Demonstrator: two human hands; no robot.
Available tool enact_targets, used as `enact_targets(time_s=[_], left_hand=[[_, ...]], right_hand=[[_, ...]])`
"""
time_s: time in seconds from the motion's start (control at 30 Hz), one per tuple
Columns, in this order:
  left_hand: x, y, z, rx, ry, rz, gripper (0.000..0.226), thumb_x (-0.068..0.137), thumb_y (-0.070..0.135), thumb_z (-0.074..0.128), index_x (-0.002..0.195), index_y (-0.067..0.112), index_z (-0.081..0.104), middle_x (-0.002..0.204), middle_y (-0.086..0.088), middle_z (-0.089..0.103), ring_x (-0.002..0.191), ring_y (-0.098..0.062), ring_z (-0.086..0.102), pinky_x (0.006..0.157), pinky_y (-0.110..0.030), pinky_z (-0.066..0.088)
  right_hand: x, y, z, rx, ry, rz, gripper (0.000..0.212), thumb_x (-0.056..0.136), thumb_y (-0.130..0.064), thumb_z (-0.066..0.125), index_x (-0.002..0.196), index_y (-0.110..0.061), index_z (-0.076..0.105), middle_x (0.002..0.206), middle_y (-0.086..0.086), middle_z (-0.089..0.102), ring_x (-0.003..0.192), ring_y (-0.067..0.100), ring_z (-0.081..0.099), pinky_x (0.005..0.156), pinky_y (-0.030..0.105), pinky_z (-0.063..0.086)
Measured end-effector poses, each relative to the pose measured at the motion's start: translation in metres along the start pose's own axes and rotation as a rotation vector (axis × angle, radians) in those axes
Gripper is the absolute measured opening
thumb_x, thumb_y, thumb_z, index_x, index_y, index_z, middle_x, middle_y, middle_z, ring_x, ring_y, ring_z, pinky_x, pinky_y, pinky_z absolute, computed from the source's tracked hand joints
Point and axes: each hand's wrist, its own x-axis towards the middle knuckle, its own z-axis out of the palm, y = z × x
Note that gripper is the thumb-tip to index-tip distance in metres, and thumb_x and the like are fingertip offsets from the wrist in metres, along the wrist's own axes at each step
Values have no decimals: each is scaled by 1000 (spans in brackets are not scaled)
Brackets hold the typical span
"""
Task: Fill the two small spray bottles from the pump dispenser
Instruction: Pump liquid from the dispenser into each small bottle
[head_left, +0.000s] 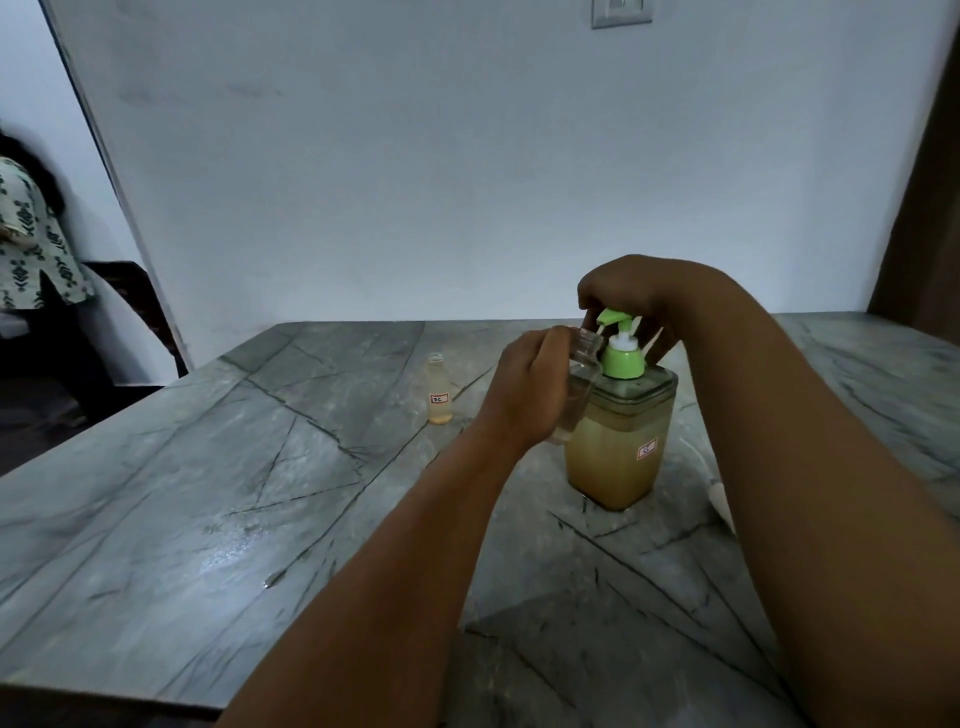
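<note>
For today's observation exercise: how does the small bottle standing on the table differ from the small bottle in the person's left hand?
The standing bottle rests upright on the table, untouched; the held bottle is gripped by the left hand with its mouth at the pump's green spout. The standing bottle holds yellowish liquid and shows a label; the held bottle looks clear, seemingly empty. Both are small, see-through and uncapped.

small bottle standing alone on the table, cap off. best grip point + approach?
Take the standing small bottle round its straight body at the label, coming from the near left, where the table is bare. It stands upright and open, holding yellowish liquid, so keep it level and avoid the narrow neck.
</note>
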Motion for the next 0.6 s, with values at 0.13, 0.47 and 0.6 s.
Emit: enact_targets(time_s=[0.13, 0.47, 0.6], left_hand=[[-1, 1, 1, -25, 21, -5, 36, 93, 21, 36, 71, 12, 63, 67, -6, 63, 72, -31, 58, 72, -56, 49], [2, -2, 1, -31, 20, 0, 45, 78, 33, 38, 79, -6, 61, 70, -18, 59, 70, -32, 55, 73, -61, 48], [2, -3, 0, -39, 29, -30, 34, 86, 30, 41, 68, 12, 64, 65, -4, 63, 72, -30, 58, 72, -58, 49]], right_hand=[[-6, -5, 7, -55, 44, -38, 27, 94, -8, 38, 69, -4, 44, 63, 10, 42, 52, 23, 38, 53, 22, 36], [-6, -3, 13, -141, 55, -68, 28, 90, -7, 40, 62, -8, 37, 62, 10, 38, 52, 24, 35, 57, 25, 35], [-3, -3, 12, -58, 83, -73, 30, 93, -4, 36, 63, -11, 32, 65, 10, 36, 56, 21, 33, 57, 24, 29]])
